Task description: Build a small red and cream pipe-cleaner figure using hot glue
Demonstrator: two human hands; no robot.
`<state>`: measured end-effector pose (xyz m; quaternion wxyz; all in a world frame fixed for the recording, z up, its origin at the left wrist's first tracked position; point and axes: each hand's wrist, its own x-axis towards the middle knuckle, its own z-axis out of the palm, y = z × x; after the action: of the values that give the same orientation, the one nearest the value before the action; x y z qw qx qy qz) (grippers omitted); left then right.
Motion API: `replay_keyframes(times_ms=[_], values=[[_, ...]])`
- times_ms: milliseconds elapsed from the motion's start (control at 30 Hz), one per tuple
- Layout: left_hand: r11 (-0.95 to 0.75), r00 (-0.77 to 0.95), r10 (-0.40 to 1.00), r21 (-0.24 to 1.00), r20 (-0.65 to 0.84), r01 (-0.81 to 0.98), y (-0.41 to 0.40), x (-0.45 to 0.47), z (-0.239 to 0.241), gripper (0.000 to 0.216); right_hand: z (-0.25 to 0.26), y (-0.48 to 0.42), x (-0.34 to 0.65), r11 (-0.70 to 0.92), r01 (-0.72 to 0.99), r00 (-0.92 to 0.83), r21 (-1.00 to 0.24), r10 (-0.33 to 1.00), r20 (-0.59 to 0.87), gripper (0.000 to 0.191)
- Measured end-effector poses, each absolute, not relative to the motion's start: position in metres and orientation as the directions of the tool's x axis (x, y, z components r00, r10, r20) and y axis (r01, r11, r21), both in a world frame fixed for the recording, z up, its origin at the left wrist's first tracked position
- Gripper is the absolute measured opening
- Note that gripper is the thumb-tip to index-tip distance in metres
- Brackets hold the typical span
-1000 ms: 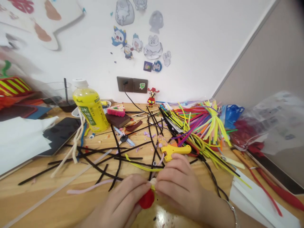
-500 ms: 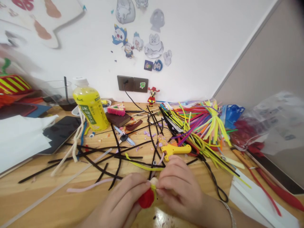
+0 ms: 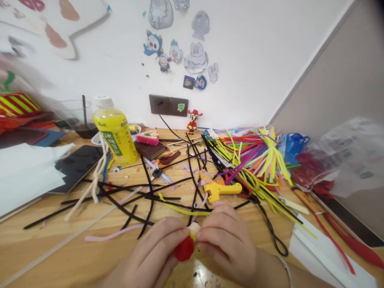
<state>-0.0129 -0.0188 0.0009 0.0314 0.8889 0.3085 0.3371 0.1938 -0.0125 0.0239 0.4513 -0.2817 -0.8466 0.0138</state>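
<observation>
Close to the table's near side, my left hand (image 3: 160, 246) is closed around a small red pipe-cleaner piece (image 3: 184, 249), rounded at its lower end. A yellow band and a cream-coloured top show above the red, between the two hands. My right hand (image 3: 226, 240) pinches that yellow and cream end with thumb and forefinger; the fingertips partly cover it. Just beyond the right hand lies a yellow-handled tool (image 3: 222, 189). Black pipe cleaners (image 3: 126, 208) and a yellow pipe cleaner (image 3: 180, 209) are scattered in front of the hands.
A bottle of yellow drink (image 3: 117, 136) stands at the left, with a plastic cup (image 3: 79, 118) behind it. Bundled coloured pipe cleaners (image 3: 267, 150) lie at the right. By the wall stands a small red figure (image 3: 193, 122). White paper (image 3: 325, 256) is near the right arm.
The view has shifted very slightly. Both hands keep their hold on the red piece, and the fingers at the yellow band have moved a little, showing more of the cream top.
</observation>
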Motion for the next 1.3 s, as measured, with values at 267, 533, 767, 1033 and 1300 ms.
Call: replay_keyframes(times_ms=[267,533,767,1033,1300], values=[[-0.810,0.581,0.571,0.283,0.580,0.513,-0.018,-0.013,0.001,0.033,0.015,-0.014,0.194,0.847,0.461,-0.440,-0.265,0.477,0.760,0.017],[-0.782,0.530,0.622,0.420,0.577,0.460,-0.019,-0.007,0.005,0.034,0.012,-0.015,0.191,0.843,0.494,-0.442,-0.212,0.454,0.774,0.016],[-0.643,0.429,0.764,0.631,0.483,0.434,-0.018,0.001,0.006,0.035,0.006,-0.013,0.187,0.823,0.486,-0.473,-0.295,0.531,0.703,0.021],[-0.604,0.412,0.792,0.679,0.451,0.418,-0.016,0.001,0.001,0.034,-0.001,-0.016,0.189,0.779,0.463,-0.473,-0.423,0.621,0.625,0.023],[-0.612,0.374,0.787,0.701,0.491,0.365,-0.007,0.004,-0.004,0.031,0.003,-0.013,0.183,0.644,0.424,-0.388,-0.637,0.764,0.515,0.024]])
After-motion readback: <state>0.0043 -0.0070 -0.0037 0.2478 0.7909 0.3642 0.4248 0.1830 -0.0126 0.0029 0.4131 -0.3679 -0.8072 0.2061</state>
